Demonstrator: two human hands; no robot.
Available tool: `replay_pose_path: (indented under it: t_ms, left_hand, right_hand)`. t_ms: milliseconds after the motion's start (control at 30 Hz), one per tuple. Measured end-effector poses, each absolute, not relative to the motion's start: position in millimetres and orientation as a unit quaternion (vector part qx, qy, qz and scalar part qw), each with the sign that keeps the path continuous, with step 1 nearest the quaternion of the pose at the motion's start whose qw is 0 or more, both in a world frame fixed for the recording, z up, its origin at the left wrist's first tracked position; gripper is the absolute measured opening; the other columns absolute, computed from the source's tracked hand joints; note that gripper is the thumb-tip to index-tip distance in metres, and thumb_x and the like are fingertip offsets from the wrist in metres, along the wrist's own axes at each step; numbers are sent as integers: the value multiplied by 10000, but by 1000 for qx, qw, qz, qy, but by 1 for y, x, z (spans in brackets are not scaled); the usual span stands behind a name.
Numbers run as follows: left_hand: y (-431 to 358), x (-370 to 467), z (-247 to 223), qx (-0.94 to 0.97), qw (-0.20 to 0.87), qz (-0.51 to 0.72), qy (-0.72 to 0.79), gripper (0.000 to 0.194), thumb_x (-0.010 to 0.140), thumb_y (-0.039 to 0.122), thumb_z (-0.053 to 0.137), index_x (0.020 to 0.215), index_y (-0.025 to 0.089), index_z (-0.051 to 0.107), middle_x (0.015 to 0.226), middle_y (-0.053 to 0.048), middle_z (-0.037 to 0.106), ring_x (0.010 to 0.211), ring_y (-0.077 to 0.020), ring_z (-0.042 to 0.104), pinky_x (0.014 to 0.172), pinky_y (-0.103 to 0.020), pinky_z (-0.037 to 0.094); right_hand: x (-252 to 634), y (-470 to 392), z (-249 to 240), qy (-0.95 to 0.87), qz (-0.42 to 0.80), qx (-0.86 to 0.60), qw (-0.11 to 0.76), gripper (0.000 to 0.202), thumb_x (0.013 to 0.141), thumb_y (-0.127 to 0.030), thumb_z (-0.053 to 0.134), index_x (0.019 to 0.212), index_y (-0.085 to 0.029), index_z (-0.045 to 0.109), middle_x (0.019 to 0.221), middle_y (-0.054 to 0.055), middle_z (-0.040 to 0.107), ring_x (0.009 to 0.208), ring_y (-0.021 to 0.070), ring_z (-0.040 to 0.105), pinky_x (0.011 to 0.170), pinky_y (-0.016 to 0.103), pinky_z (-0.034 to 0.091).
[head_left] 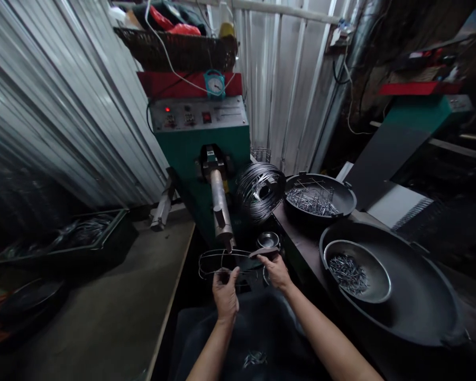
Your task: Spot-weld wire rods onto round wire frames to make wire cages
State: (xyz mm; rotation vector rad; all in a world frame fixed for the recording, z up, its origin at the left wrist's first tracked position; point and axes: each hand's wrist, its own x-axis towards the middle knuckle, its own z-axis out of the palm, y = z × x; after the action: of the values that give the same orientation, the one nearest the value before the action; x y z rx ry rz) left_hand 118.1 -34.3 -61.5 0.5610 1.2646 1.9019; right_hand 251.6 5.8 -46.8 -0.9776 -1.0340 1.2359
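A bent wire frame (204, 271) with rounded loops is in front of me, just below the tip of a green spot-welding machine's metal arm (219, 201). My left hand (225, 296) is closed on the near side of this frame, thumb up. Off to its right, my right hand (276, 271) grips a flat, dark piece (264, 252) with a tapered end, which lies against or very near the frame's right end. I cannot tell what kind of piece it is. Part of the frame is hidden by my fingers and the gloom beneath.
Behind the arm stands the green machine body (206, 138) with a lit control panel. Coiled wire (261, 188) hangs to its right. Two dark pans (346, 198) (428, 296) sit at right, one with a bowl (382, 286) of short metal pieces. A green bin (119, 227) is left.
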Motion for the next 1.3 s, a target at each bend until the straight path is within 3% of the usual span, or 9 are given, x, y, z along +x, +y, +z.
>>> replay_pose_path:
  t_ms: [333,500,800,933,1067,1300]
  left_hand:
    - [-32,86,-65,65,465,771,430,449,438,265,826,715,180,482,694,70,515,668,-75,546,753,-286,445]
    - [-34,78,-67,55,471,773,421,455,453,291,819,721,186,467,660,76,524,609,-73,542,751,-335,466]
    - [-37,78,-66,57,484,768,415,429,476,286,805,722,186,468,657,80,523,595,-65,530,772,-358,469]
    - [-38,78,-63,37,495,765,409,414,484,263,801,728,187,475,654,86,517,592,-58,520,778,-355,469]
    - [-38,78,-63,36,495,768,403,421,469,242,806,735,189,484,688,79,533,624,-66,538,747,-313,467]
    - [-33,78,-66,53,494,771,399,414,476,259,807,733,190,490,675,67,545,603,-83,545,746,-359,475]
  right_hand:
    - [235,11,-30,-449,516,-406,606,299,633,-415,714,808,-186,633,842,45,676,844,211,619,842,359,464]
    - [232,12,-19,-567,487,-359,559,241,705,-376,663,847,-183,632,833,44,669,824,200,620,808,340,479]
    - [231,2,-19,-603,408,-375,575,188,763,-339,617,884,-196,638,862,39,657,829,182,611,812,326,476]
    - [231,-5,-16,-653,366,-359,557,155,763,-289,620,887,-199,642,901,48,648,852,184,598,804,321,467]
    - [231,-1,-17,-642,367,-389,549,156,753,-304,624,856,-189,639,816,36,627,770,173,590,742,304,474]
    - [224,6,-14,-655,348,-386,549,140,749,-320,623,808,-195,638,828,37,626,796,176,587,756,303,474]
